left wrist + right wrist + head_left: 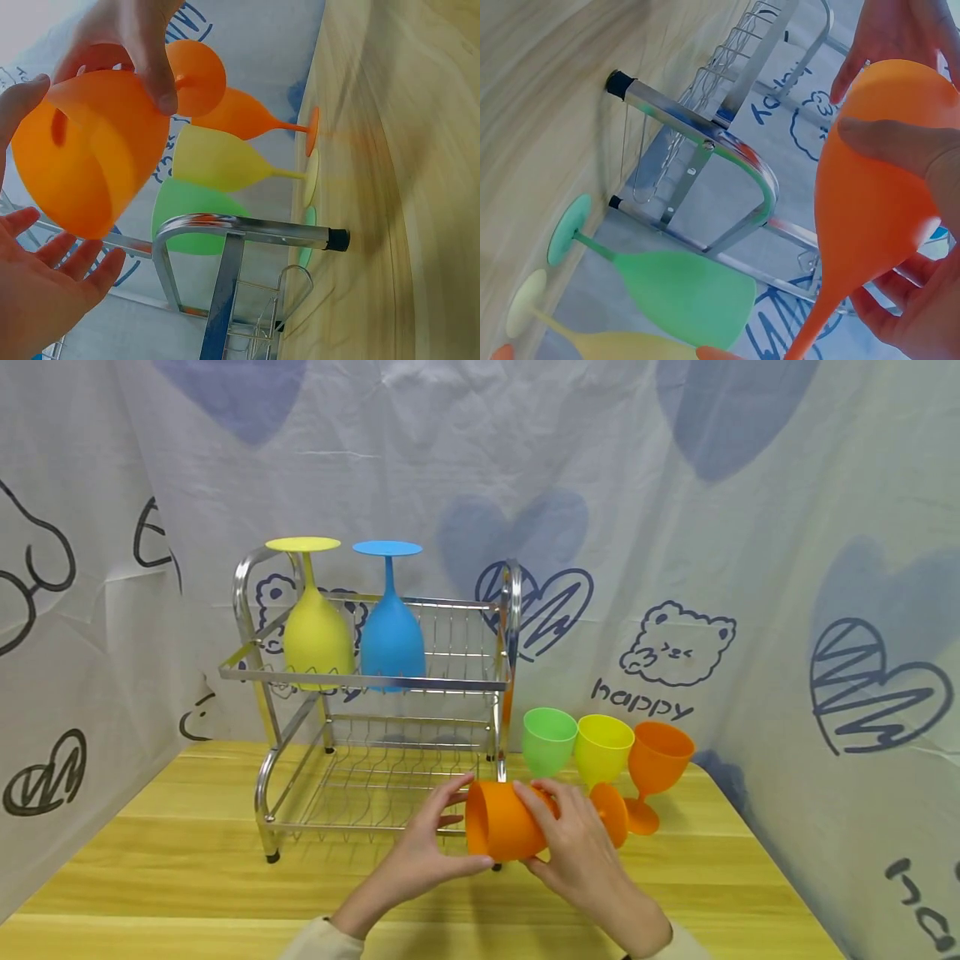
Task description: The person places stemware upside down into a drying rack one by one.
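Note:
An orange plastic goblet (504, 831) lies sideways in the air in front of the rack, its mouth facing left and its foot to the right. My right hand (587, 847) grips its bowl, with the thumb along one side and the fingers round the other in the right wrist view. My left hand (420, 852) is at the mouth end, thumb and fingers spread around the rim. In the left wrist view, the left fingers (79, 262) are fairly straight beside the rim.
A two-tier metal dish rack (360, 681) holds upside-down yellow (318, 631) and blue goblets (392, 639) on top. Right of it, green (549, 742), yellow (602, 750) and orange goblets (660, 758) stand upright on the wooden table (187, 877). A patterned cloth hangs behind.

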Tool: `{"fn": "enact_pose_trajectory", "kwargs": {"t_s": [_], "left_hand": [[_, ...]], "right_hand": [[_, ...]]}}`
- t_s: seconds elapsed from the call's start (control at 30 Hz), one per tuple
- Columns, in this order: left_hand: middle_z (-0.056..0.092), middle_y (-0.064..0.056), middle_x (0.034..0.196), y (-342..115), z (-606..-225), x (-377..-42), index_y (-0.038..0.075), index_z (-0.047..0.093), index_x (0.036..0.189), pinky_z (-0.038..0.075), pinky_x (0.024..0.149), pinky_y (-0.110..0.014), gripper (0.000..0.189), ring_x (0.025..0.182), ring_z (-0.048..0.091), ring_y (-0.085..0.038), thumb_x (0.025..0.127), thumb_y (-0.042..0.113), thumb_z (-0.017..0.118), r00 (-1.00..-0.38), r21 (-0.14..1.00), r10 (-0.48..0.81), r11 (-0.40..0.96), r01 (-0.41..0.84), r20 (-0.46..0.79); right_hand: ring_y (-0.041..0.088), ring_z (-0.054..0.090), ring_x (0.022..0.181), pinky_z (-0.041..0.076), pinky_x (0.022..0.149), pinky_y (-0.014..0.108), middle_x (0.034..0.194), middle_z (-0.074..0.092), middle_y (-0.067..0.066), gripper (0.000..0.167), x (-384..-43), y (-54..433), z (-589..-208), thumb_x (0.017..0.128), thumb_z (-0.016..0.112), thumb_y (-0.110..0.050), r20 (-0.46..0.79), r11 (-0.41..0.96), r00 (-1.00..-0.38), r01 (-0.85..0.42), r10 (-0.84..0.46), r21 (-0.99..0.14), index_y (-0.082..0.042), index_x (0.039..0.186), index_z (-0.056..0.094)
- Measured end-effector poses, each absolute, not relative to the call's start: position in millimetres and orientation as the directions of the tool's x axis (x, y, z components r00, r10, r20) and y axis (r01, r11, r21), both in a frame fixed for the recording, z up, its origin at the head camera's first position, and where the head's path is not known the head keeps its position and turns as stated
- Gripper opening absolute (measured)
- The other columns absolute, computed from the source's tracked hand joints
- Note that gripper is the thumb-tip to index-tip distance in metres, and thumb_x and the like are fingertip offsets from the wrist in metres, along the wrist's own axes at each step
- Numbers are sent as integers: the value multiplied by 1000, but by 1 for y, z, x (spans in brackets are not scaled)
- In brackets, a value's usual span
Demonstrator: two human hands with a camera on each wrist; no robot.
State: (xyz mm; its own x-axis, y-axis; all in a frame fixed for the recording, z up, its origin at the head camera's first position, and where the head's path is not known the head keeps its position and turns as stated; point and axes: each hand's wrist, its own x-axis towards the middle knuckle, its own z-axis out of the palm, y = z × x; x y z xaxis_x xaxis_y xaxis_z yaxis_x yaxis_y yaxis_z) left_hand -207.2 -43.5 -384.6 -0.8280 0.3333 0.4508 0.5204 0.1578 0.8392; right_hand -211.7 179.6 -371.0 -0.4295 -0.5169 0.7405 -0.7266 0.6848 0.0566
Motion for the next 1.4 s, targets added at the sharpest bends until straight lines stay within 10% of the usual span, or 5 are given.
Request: {"fn": "enact_pose_trajectory", "kwargs": {"t_s": [0.6,0.93,1.03,1.27,1.4], "left_hand": [[39,-17,144,-47,-383,-210,6,39,144,44,100,-36,76,129,40,-37,79,7,80,-874,918,300,-13,397,383],[35,-20,144,-53,-376,-209,-1,34,144,44,100,-34,73,130,38,-36,82,2,73,-904,909,180,-234,344,388],[36,-19,144,-53,-376,-209,-1,33,144,46,98,-33,71,128,40,-32,83,1,68,-904,896,157,-279,346,398],[36,-18,142,-48,-375,-205,-2,30,144,47,98,-33,69,123,48,-23,82,3,61,-898,873,179,-370,316,401],[37,-18,141,-44,-375,-203,-3,28,145,47,98,-33,70,122,48,-24,84,7,62,-885,867,210,-386,316,416]], "right_hand": [[34,53,112,51,88,50,128,53,17,89,-199,179,-364,54,94,-15,746,647,-397,-761,-534,59,-6,133,53],[33,50,115,33,108,24,127,54,19,43,-188,178,-369,97,58,-34,869,436,-302,-893,-392,-114,1,123,59],[31,53,114,38,103,22,126,56,16,42,-190,178,-374,89,72,-18,850,411,-397,-879,-345,-243,-1,125,58],[23,56,115,50,94,34,127,59,8,52,-194,171,-370,85,72,-2,476,192,-844,-524,-247,-830,-3,133,52],[29,52,120,49,96,33,132,54,14,57,-194,167,-362,90,67,-6,281,-1,-925,-290,-255,-957,-3,141,43]]}}
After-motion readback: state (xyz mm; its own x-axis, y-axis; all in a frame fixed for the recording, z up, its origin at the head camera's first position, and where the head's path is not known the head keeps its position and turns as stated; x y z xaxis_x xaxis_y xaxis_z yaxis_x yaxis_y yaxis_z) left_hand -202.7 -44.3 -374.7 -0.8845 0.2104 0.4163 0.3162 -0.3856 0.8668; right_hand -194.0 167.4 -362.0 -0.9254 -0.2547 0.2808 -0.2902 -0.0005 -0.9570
